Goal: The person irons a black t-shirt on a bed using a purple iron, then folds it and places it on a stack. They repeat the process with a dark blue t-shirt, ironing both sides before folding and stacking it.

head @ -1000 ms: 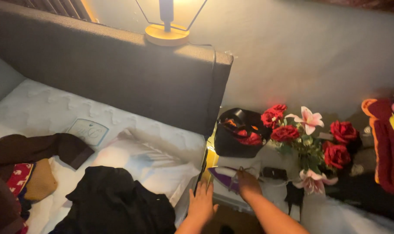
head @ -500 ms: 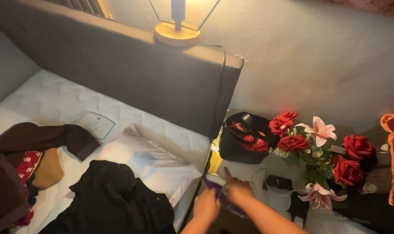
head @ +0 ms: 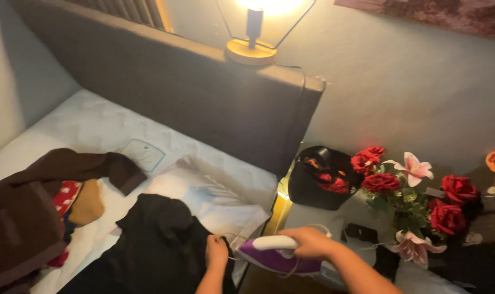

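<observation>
Right hand point(head: 311, 243) clamped around the white handle of a purple iron point(head: 277, 257), just off the bed's edge, below the headboard's point(head: 193, 92) right corner. Left hand point(head: 217, 252) closed, pinching the thin white cord point(head: 228, 237) beside the iron, resting on a black garment point(head: 160, 245). Black garment spread on the mattress point(head: 89, 128), well below the headboard, overlapping a white pillowcase point(head: 214, 193). Further left of it, a brown garment point(head: 35, 201) heaped over red and tan pieces. Right of the headboard, on a low table point(head: 313, 215), a black bag point(head: 321, 177) standing open with something red inside, not clear what. Beside the bag, a bunch of red roses and pink lilies point(head: 408, 188); its vase hidden. Atop the headboard, a lit lamp point(head: 253, 32) on a round wooden base.
</observation>
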